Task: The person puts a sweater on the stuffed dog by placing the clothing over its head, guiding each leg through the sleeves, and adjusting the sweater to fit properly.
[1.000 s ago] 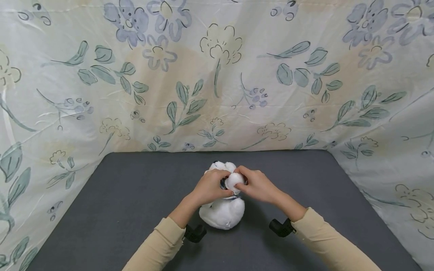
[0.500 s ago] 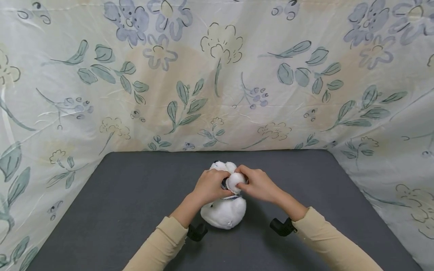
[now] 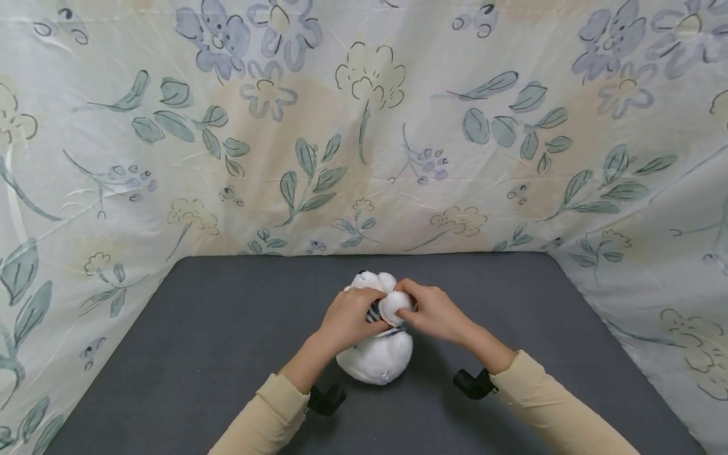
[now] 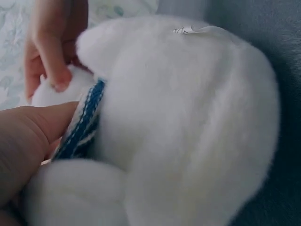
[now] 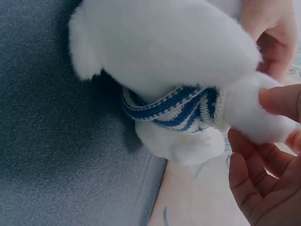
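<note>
A white plush toy (image 3: 376,357) with a blue-and-white striped scarf (image 5: 176,110) lies on the dark grey table (image 3: 188,341) in front of me. My left hand (image 3: 347,318) grips the toy's upper part, thumb beside the scarf (image 4: 82,125). From the other side my right hand (image 3: 429,311) pinches a small white fluffy limb (image 3: 394,304) of the toy between thumb and fingers. Up close the plush body (image 4: 188,122) is seen in the left wrist view, and the pinched limb (image 5: 249,110) in the right wrist view.
A floral cloth backdrop (image 3: 364,126) rises behind the table and along both sides. Black wrist camera mounts (image 3: 472,383) sit under my beige sleeves (image 3: 560,414). Bare grey tabletop spreads left and right of the toy.
My left hand has shifted slightly over the toy, so more of the striped scarf shows between the hands. The toy stays in place.
</note>
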`<move>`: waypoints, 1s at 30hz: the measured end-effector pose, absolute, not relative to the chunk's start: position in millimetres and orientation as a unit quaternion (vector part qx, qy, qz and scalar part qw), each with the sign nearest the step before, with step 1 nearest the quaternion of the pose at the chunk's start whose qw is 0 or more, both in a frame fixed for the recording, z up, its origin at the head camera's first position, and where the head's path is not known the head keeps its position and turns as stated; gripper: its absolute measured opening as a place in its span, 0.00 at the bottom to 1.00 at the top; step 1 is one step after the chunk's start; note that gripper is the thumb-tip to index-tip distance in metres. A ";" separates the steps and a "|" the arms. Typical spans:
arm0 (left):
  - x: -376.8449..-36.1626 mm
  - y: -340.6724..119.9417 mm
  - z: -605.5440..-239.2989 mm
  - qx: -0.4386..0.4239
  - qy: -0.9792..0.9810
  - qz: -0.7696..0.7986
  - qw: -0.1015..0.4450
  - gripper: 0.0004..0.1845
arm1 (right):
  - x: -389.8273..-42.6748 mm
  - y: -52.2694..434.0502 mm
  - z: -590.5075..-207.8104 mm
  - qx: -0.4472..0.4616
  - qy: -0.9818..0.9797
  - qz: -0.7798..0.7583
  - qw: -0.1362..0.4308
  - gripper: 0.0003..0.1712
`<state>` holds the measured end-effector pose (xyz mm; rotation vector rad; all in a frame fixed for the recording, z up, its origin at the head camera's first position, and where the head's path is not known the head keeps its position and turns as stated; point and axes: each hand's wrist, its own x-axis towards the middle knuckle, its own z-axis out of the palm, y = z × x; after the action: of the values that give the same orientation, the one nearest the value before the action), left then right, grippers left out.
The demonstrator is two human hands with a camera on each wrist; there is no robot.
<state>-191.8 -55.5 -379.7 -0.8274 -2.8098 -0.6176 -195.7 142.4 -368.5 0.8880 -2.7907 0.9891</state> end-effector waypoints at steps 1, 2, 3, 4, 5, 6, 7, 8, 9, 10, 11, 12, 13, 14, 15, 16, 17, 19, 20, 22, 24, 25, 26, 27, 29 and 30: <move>-190.2 -58.1 -379.8 -0.272 -0.935 -0.216 0.075 0.23 | -195.7 142.5 -368.9 0.287 -0.903 0.319 0.026 0.12; -188.5 -60.9 -379.9 -0.269 -0.933 -0.227 0.078 0.23 | -195.7 142.8 -369.4 0.286 -0.903 0.318 0.027 0.12; -186.5 -63.9 -379.9 -0.266 -0.931 -0.236 0.081 0.22 | -195.6 143.1 -369.6 0.285 -0.904 0.318 0.027 0.12; -184.2 -66.9 -379.7 -0.261 -0.930 -0.245 0.082 0.22 | -195.3 143.6 -369.7 0.284 -0.904 0.317 0.027 0.13; -181.9 -69.8 -379.9 -0.257 -0.929 -0.254 0.084 0.22 | -195.1 144.0 -369.8 0.283 -0.905 0.316 0.028 0.13; -179.4 -72.7 -380.4 -0.250 -0.928 -0.263 0.083 0.23 | -195.2 144.5 -370.0 0.282 -0.906 0.315 0.029 0.13; -177.2 -75.4 -381.5 -0.242 -0.929 -0.269 0.082 0.25 | -195.1 145.1 -370.2 0.282 -0.906 0.314 0.031 0.14; -174.7 -77.8 -382.4 -0.233 -0.929 -0.275 0.078 0.27 | -194.9 145.9 -370.7 0.281 -0.906 0.314 0.032 0.15; -172.3 -80.1 -383.8 -0.225 -0.930 -0.281 0.075 0.29 | -194.7 146.7 -371.1 0.280 -0.907 0.313 0.033 0.16; -169.6 -82.2 -385.4 -0.215 -0.931 -0.288 0.069 0.31 | -194.5 147.5 -371.7 0.280 -0.908 0.311 0.035 0.17; -167.1 -84.1 -387.7 -0.206 -0.931 -0.295 0.065 0.33 | -194.4 148.4 -372.3 0.281 -0.908 0.309 0.038 0.19; -164.8 -85.7 -390.5 -0.198 -0.931 -0.300 0.061 0.35 | -194.1 149.2 -373.0 0.282 -0.908 0.307 0.041 0.20; -162.8 -87.1 -393.7 -0.191 -0.931 -0.304 0.058 0.36 | -193.7 150.1 -373.4 0.284 -0.908 0.305 0.045 0.20; -160.9 -88.4 -397.0 -0.187 -0.931 -0.309 0.057 0.36 | -193.4 150.7 -373.9 0.286 -0.908 0.303 0.050 0.21; -159.3 -89.5 -400.4 -0.183 -0.931 -0.311 0.060 0.35 | -193.2 151.1 -374.4 0.289 -0.907 0.301 0.054 0.21; -158.0 -90.2 -403.7 -0.179 -0.930 -0.316 0.064 0.34 | -193.0 151.5 -374.9 0.292 -0.906 0.300 0.059 0.20; -157.4 -90.8 -406.8 -0.176 -0.928 -0.320 0.074 0.32 | -192.8 151.9 -375.4 0.294 -0.905 0.299 0.064 0.19; -157.3 -91.2 -411.4 -0.171 -0.923 -0.329 0.104 0.27 | -192.1 152.5 -376.1 0.298 -0.904 0.299 0.072 0.17; -157.7 -91.0 -412.7 -0.169 -0.919 -0.334 0.120 0.25 | -191.8 152.8 -376.4 0.300 -0.903 0.298 0.077 0.17; -158.8 -90.7 -413.5 -0.165 -0.912 -0.343 0.151 0.21 | -191.1 153.4 -377.2 0.303 -0.902 0.296 0.084 0.17; -159.6 -90.5 -412.0 -0.161 -0.908 -0.347 0.172 0.20 | -190.3 153.7 -377.6 0.303 -0.902 0.294 0.092 0.17; -159.9 -90.5 -410.5 -0.159 -0.906 -0.348 0.178 0.20 | -189.9 153.7 -377.9 0.303 -0.902 0.294 0.095 0.17; -160.3 -90.5 -409.0 -0.158 -0.905 -0.349 0.183 0.20 | -189.5 153.7 -378.3 0.302 -0.902 0.293 0.098 0.17; -160.7 -90.4 -407.1 -0.159 -0.903 -0.351 0.188 0.20 | -189.0 153.9 -379.0 0.300 -0.902 0.294 0.100 0.17; -161.5 -89.9 -402.6 -0.160 -0.901 -0.351 0.199 0.21 | -187.8 154.0 -380.8 0.293 -0.903 0.296 0.105 0.17; -162.1 -89.3 -400.1 -0.163 -0.899 -0.351 0.204 0.21 | -187.3 154.0 -382.5 0.290 -0.903 0.298 0.107 0.17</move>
<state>-162.1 -89.3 -400.1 -0.4543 -2.5074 -0.9792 -187.3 154.0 -382.5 0.8542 -2.6594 0.8775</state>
